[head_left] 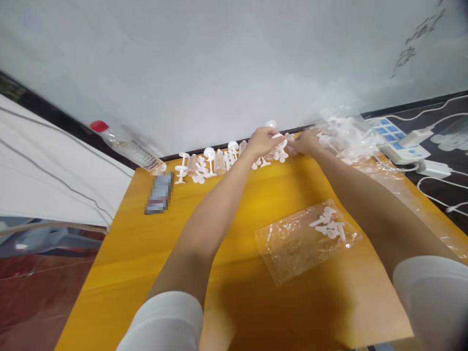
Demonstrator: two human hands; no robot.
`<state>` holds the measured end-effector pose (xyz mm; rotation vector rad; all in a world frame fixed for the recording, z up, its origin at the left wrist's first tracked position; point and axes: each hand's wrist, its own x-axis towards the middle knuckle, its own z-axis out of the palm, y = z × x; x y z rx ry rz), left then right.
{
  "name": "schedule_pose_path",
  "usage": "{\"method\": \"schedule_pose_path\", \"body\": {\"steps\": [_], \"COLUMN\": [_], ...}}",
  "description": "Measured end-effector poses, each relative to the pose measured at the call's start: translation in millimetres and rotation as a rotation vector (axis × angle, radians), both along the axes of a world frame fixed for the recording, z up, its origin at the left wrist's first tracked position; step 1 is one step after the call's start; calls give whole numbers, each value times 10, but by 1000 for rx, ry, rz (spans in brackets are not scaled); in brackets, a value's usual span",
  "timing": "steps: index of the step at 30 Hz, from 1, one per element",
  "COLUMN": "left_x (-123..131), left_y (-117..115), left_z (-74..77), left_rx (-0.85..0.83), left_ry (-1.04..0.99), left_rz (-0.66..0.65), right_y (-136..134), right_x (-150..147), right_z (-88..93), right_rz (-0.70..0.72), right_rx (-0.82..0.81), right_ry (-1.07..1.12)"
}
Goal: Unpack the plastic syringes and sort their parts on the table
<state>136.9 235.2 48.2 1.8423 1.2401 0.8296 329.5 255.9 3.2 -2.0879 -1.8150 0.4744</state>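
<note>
White plastic piece (279,137), upper centre of frame — likely light, stiff, slippery; best held by its edge. Left hand (263,140) pinches it; right hand (307,141) curls at a clear cup (290,136), hold unclear.

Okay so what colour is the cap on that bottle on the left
The cap is red, clearest in the head view.

Counting one left hand (263,141) and one right hand (306,141), two white sleeves (161,321), one red-capped bottle (127,147), one blurred dark item (160,192), one power strip (400,141), one flat clear bag (288,246) — plus at least three clear cups (220,164), over ten small white plastic parts (209,155) — exact totals indistinct.
</note>
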Motion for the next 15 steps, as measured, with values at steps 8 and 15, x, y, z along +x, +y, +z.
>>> {"method": "schedule_pose_path", "body": {"steps": [8,15], "left_x": [451,528], "left_y": [598,780], "left_z": [-191,-306], "left_rx": [-39,-53], "left_ry": [179,246], "left_rz": [-73,-60], "right_y": [64,278], "right_x": [186,271], "right_z": [11,11], "right_rz": [-32,-95], "right_rx": [-91,23], "right_ry": [-5,-74]}}
